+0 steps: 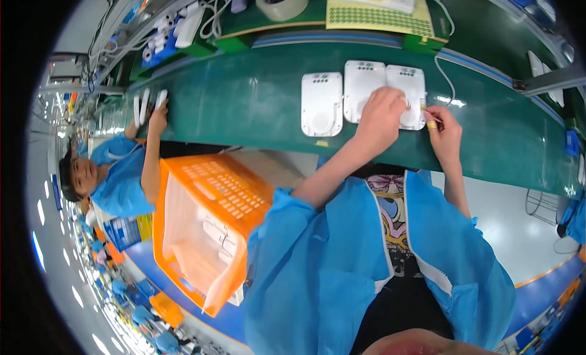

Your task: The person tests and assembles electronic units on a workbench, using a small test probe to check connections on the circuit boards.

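Note:
Three white plastic device housings lie on the green bench top: a left housing (321, 105), a middle housing (364, 80) and a right housing (406, 78). Each has a row of small green-marked openings near its far end and a round grille. My left hand (381, 117) rests over the middle and right housings, its fingers curled in; anything inside them is hidden. At the right housing's right edge my right hand (447, 132) is closed in a pinch on a thin cable (453, 89), its end beside the housing. A yellow band circles one finger.
The green bench (244, 93) runs across, with a shelf behind bearing a tape roll (282, 4) and a yellow-green perforated sheet (378, 16). An orange crate (213, 184) stands left of me. Farther left, a co-worker (122, 172) reaches toward white parts (144, 106).

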Demonstrator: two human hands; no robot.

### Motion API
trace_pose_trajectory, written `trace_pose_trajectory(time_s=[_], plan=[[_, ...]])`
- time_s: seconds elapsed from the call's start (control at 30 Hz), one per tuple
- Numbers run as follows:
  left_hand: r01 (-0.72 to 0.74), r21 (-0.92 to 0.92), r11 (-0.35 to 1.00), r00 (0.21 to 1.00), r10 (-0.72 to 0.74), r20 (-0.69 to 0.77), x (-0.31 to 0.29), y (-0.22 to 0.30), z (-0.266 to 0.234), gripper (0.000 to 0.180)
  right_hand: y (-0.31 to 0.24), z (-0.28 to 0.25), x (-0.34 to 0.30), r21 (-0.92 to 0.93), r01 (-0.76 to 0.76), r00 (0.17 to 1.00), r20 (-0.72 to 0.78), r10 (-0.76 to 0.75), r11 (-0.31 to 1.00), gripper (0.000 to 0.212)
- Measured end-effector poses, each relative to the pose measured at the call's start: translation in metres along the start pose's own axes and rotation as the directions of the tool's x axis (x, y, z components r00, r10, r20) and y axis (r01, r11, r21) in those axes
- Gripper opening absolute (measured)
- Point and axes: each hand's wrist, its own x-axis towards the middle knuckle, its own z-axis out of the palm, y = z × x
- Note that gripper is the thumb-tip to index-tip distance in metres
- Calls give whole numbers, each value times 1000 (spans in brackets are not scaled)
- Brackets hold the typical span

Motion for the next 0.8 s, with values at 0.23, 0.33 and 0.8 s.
trace_pose_trajectory(time_s=[0.23, 0.33, 0.8], plan=[[276, 431, 859, 961, -235, -148, -83, 14, -77, 47, -28, -3, -10, -139, 91, 991, 113, -76, 986, 38], [283, 423, 861, 957, -283, -64, -78, -5, -71, 69, -25, -15, -9, -267, 90, 978, 207, -34, 959, 72], [70, 537, 841, 929, -251, 271, -9, -8, -14, 63, 1, 11, -2, -184, 307, 928, 276, -251, 934, 83]])
